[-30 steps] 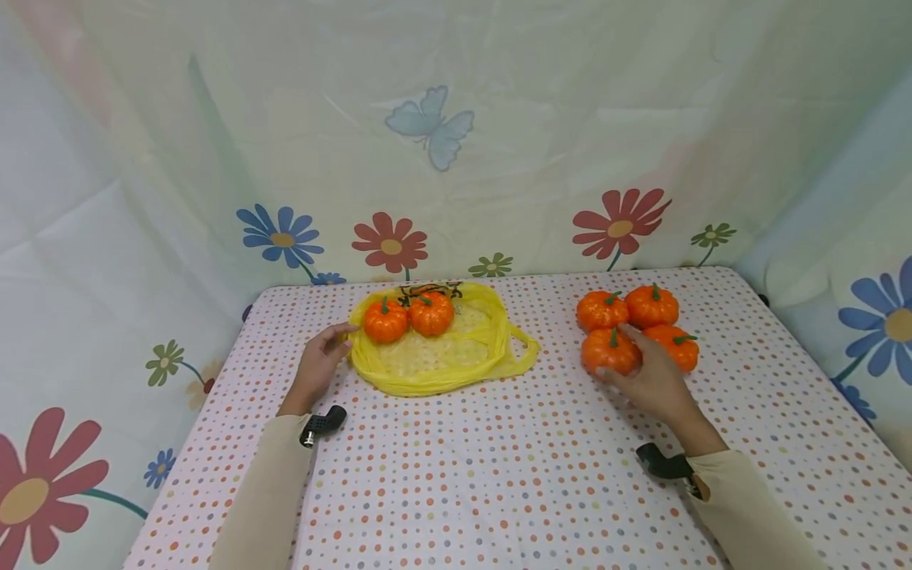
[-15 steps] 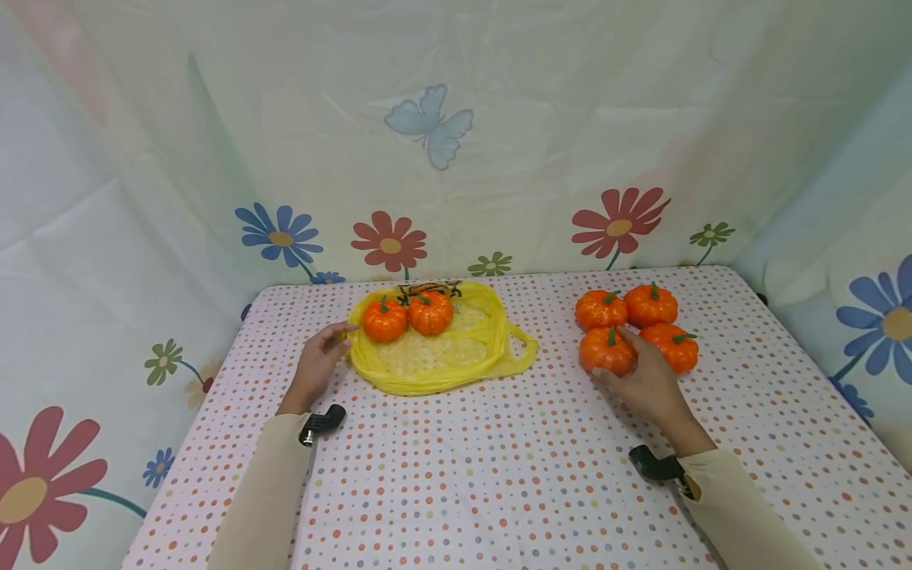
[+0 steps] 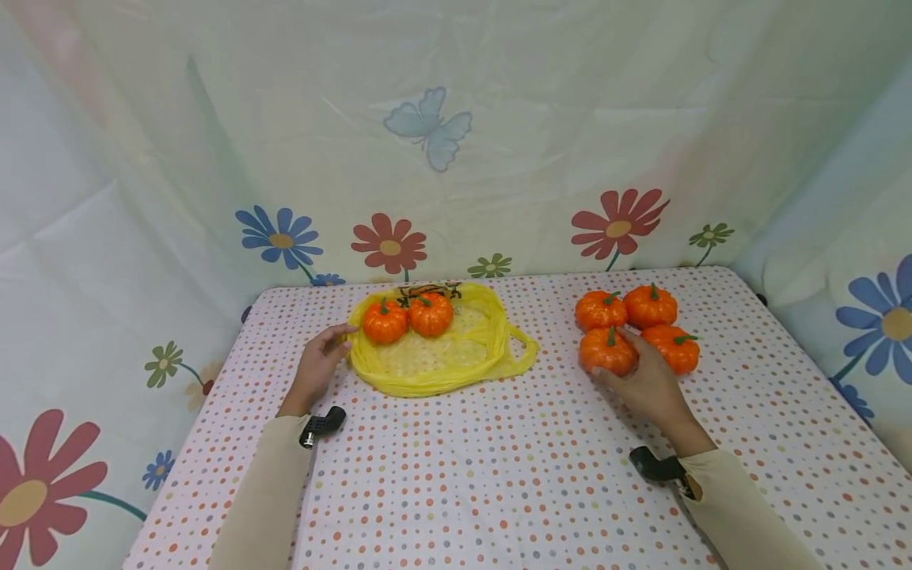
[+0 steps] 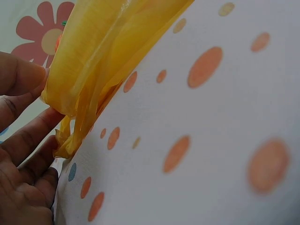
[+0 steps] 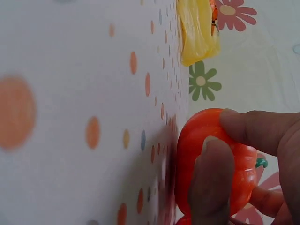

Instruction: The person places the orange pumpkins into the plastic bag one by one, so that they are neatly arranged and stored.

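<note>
My left hand (image 3: 318,366) is at the left rim of a yellow plastic bag (image 3: 420,385). Thumb and fingers pinch its edge; in the left wrist view, folds of the bag (image 4: 93,61) hang beside the fingers (image 4: 35,124). Two small orange toy pumpkins with green stems, one left (image 3: 385,323) and one right (image 3: 431,315), sit inside the bag's open mouth. On the right, my right hand (image 3: 651,385) grips the front pumpkin (image 3: 606,354) of a cluster. The right wrist view shows thumb and fingers around this pumpkin (image 5: 187,154), low by the tabletop.
Behind and beside the gripped pumpkin sit three others: back left (image 3: 600,310), back right (image 3: 651,306) and right (image 3: 673,349). The bag's loop handle (image 3: 526,352) lies toward them. A dotted cloth (image 3: 456,475) covers the table, with a flowered curtain (image 3: 499,158) behind it.
My right hand and the front pumpkin have shifted very slightly left since a second ago. The left hand, the bag and the other pumpkins look the same.
</note>
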The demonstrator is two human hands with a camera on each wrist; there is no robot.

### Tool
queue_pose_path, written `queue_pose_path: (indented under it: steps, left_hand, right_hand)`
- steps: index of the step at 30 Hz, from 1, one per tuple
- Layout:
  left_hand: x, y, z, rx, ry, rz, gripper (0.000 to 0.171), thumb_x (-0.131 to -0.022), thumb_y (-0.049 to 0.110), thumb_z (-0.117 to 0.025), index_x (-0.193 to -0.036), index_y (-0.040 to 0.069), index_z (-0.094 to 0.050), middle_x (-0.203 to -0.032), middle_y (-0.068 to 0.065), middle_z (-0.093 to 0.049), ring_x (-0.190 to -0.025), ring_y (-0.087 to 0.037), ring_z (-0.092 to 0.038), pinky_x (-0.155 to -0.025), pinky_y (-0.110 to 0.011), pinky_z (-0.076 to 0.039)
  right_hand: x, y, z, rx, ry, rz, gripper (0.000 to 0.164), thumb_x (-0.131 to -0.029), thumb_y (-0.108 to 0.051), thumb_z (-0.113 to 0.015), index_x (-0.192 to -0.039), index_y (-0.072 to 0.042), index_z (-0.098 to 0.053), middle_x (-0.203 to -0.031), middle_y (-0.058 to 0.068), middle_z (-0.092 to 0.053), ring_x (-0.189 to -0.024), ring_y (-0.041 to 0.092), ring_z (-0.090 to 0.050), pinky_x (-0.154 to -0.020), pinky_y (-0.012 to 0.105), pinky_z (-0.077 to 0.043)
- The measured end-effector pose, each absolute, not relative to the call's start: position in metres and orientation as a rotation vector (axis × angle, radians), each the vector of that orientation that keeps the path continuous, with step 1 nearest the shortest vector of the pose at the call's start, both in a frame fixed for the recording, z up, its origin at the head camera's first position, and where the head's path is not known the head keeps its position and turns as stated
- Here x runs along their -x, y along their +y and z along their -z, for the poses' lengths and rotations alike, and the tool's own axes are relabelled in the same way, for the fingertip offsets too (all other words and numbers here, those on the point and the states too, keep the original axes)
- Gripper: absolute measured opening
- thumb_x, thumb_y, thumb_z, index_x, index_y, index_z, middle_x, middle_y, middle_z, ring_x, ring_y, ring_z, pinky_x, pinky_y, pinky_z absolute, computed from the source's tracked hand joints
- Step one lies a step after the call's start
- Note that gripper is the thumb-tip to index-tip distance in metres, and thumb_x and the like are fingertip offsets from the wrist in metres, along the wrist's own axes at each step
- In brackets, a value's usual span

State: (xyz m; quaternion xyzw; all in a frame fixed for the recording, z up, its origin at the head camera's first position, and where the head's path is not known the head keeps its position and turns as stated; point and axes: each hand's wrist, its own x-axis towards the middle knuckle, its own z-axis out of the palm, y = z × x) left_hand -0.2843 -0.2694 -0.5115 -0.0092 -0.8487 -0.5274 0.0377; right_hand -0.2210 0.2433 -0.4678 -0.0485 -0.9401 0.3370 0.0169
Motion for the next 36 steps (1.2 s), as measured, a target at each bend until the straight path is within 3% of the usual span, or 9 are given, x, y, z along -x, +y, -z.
queue_pose_path:
  steps: [4, 6, 8, 11, 16, 18, 22, 26, 36]
  left_hand:
    - [0.286, -0.269, 0.511, 0.039, -2.585, 1.621, 0.03, -0.1, 0.013, -0.051, -0.128, 0.011, -0.061, -0.151, -0.01, -0.047, -0.146, -0.029, -0.034, -0.124, -0.047, -0.025]
    - [0.287, -0.269, 0.511, 0.06, -2.568, 1.63, 0.03, -0.099, 0.011, -0.051, -0.128, 0.01, -0.061, -0.149, -0.011, -0.048, -0.146, -0.029, -0.035, -0.124, -0.047, -0.025]
    - [0.289, -0.268, 0.511, 0.073, -2.559, 1.641, 0.03, -0.099, 0.01, -0.052, -0.127, 0.01, -0.062, -0.148, -0.011, -0.049, -0.145, -0.029, -0.036, -0.124, -0.047, -0.025]
    - [0.29, -0.265, 0.51, 0.077, -2.572, 1.642, 0.029, -0.1, 0.011, -0.052, -0.127, 0.012, -0.062, -0.149, -0.01, -0.049, -0.146, -0.028, -0.035, -0.124, -0.047, -0.025]
    - [0.292, -0.263, 0.509, 0.071, -2.596, 1.644, 0.03, -0.1, 0.013, -0.051, -0.128, 0.013, -0.061, -0.151, -0.009, -0.046, -0.147, -0.028, -0.033, -0.124, -0.047, -0.024]
    - [0.292, -0.263, 0.509, 0.06, -2.594, 1.646, 0.03, -0.1, 0.014, -0.051, -0.128, 0.013, -0.061, -0.151, -0.009, -0.046, -0.147, -0.028, -0.033, -0.124, -0.047, -0.023]
    - [0.291, -0.264, 0.51, 0.035, -2.6, 1.651, 0.029, -0.1, 0.015, -0.051, -0.128, 0.015, -0.061, -0.152, -0.008, -0.046, -0.147, -0.028, -0.032, -0.124, -0.048, -0.023]
    - [0.291, -0.266, 0.512, 0.032, -2.596, 1.663, 0.029, -0.1, 0.016, -0.052, -0.128, 0.015, -0.061, -0.151, -0.007, -0.046, -0.147, -0.027, -0.033, -0.125, -0.047, -0.023]
    - [0.285, -0.271, 0.516, 0.049, -2.585, 1.657, 0.029, -0.1, 0.015, -0.051, -0.128, 0.014, -0.061, -0.151, -0.008, -0.046, -0.147, -0.028, -0.032, -0.125, -0.047, -0.021]
  right_hand:
    - [0.217, 0.241, 0.458, 0.131, -2.939, -0.997, 0.095, -0.085, -0.031, -0.075, -0.155, -0.001, -0.019, -0.152, 0.036, -0.026, -0.13, 0.053, -0.036, -0.105, 0.073, -0.034]
    - [0.215, 0.239, 0.451, 0.098, -2.941, -0.963, 0.094, -0.085, -0.033, -0.075, -0.154, 0.0, -0.021, -0.149, 0.037, -0.03, -0.117, 0.048, -0.044, -0.099, 0.068, -0.043]
    - [0.211, 0.237, 0.444, 0.047, -2.927, -0.93, 0.091, -0.085, -0.033, -0.076, -0.153, 0.0, -0.025, -0.143, 0.036, -0.038, -0.097, 0.04, -0.053, -0.082, 0.055, -0.054]
    - [0.205, 0.231, 0.435, -0.025, -2.885, -0.914, 0.087, -0.085, -0.033, -0.076, -0.151, 0.0, -0.03, -0.136, 0.032, -0.045, -0.071, 0.025, -0.052, -0.058, 0.033, -0.049]
    - [0.204, 0.212, 0.427, -0.077, -2.876, -0.942, 0.085, -0.085, -0.042, -0.075, -0.152, -0.009, -0.034, -0.089, 0.018, -0.061, -0.057, 0.018, -0.049, -0.048, 0.024, -0.044]
    - [0.208, 0.201, 0.426, -0.089, -2.889, -0.953, 0.084, -0.084, -0.044, -0.075, -0.152, -0.013, -0.035, -0.078, 0.013, -0.058, -0.06, 0.02, -0.051, -0.048, 0.025, -0.044]
    - [0.224, 0.178, 0.426, -0.161, -2.892, -0.995, 0.083, -0.084, -0.045, -0.074, -0.151, -0.013, -0.037, -0.115, 0.02, -0.063, -0.086, 0.03, -0.056, -0.062, 0.031, -0.051]
    - [0.247, 0.153, 0.43, -0.231, -2.868, -1.105, 0.082, -0.086, -0.042, -0.073, -0.153, -0.013, -0.035, -0.147, 0.021, -0.046, -0.113, 0.038, -0.054, -0.084, 0.046, -0.055]
    - [0.297, 0.098, 0.447, -0.306, -2.758, -1.324, 0.081, -0.088, -0.031, -0.074, -0.154, -0.013, -0.031, -0.154, 0.017, -0.04, -0.125, 0.039, -0.053, -0.103, 0.05, -0.051]
